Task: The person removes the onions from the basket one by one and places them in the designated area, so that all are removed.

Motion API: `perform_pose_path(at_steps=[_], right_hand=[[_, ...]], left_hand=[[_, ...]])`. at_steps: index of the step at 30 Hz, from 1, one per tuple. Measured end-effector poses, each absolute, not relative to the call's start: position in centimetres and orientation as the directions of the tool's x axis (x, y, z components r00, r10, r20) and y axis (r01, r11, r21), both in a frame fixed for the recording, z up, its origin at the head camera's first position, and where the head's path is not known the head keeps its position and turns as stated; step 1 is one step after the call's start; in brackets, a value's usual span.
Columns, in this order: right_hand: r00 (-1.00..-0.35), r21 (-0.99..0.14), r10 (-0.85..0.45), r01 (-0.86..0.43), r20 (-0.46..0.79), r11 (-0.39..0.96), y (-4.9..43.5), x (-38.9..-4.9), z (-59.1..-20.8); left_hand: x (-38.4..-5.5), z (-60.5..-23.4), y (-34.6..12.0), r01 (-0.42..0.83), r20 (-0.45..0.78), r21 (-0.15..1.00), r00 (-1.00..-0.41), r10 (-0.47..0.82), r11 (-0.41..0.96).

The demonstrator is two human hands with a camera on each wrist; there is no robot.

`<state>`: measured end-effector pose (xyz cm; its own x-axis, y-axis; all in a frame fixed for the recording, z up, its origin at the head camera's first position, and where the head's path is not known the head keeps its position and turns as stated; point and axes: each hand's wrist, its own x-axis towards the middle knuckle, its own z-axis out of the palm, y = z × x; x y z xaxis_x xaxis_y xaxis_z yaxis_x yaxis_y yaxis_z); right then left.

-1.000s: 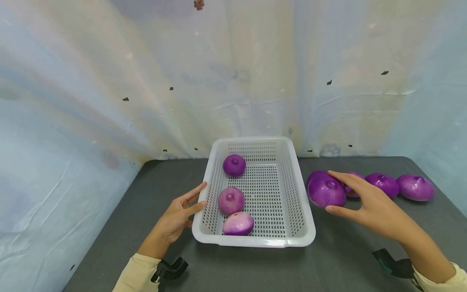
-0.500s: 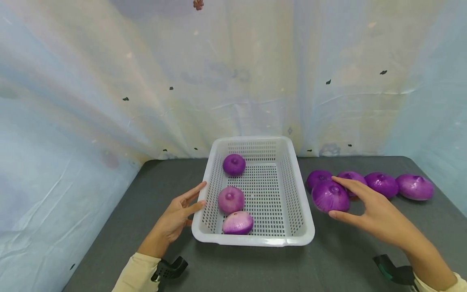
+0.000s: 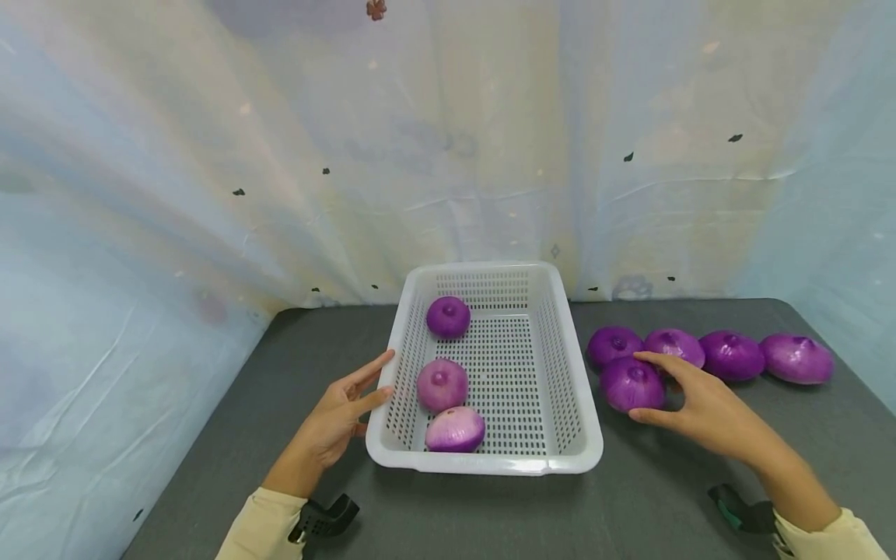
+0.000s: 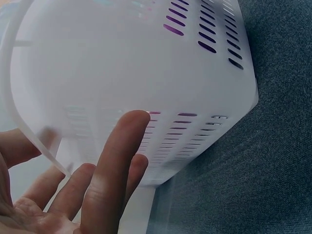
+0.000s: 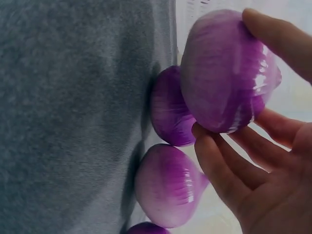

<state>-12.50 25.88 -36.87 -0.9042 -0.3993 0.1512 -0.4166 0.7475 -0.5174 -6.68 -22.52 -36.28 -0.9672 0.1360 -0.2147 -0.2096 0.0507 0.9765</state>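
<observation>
Thumb and fingers of my right hand (image 3: 707,404) hold a purple onion (image 3: 632,385) by its sides, low over the table in front of the row. The right wrist view shows this onion (image 5: 229,73) large, with the thumb on one side and fingertips on the other. My left hand (image 3: 336,420) grips the left rim of a white plastic basket (image 3: 486,463); in the left wrist view several fingers (image 4: 112,165) lie along its slotted outer wall. Inside the basket are a dark purple onion (image 3: 449,317), a pinkish one (image 3: 442,385) and a pale-topped one (image 3: 455,429).
Right of the basket, several onions form a row: one nearest the basket (image 3: 613,344), one beside it (image 3: 674,347), a darker one (image 3: 731,355) and a paler one (image 3: 796,358) at the end. A patterned curtain (image 3: 483,155) hangs behind the dark table (image 3: 665,490).
The onion in my right hand has come down and slightly toward me, exposing more of the row behind it. The left hand and basket stay about where they were.
</observation>
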Motion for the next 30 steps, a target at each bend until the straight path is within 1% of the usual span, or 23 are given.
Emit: perform_pose_path(at_steps=[10, 17, 30], right_hand=[[-0.888, -0.503, -0.428, -0.45, 0.168, 0.737, 26.1, -12.8, -38.0], [-0.881, -0.545, -0.449, -0.454, 0.152, 0.706, 26.2, -12.9, -38.3], [-0.866, -0.571, -0.476, -0.47, 0.152, 0.673, 26.2, -13.3, -38.8]], left_hand=[[-6.9, -36.4, -22.5, -0.201, -0.206, 0.979, -0.968, 0.144, 0.044], [-6.8, -36.5, -22.5, -0.199, -0.202, 0.979, -0.969, 0.142, 0.037], [-6.7, -36.4, -22.5, -0.207, -0.21, 0.978, -0.968, 0.138, 0.033]])
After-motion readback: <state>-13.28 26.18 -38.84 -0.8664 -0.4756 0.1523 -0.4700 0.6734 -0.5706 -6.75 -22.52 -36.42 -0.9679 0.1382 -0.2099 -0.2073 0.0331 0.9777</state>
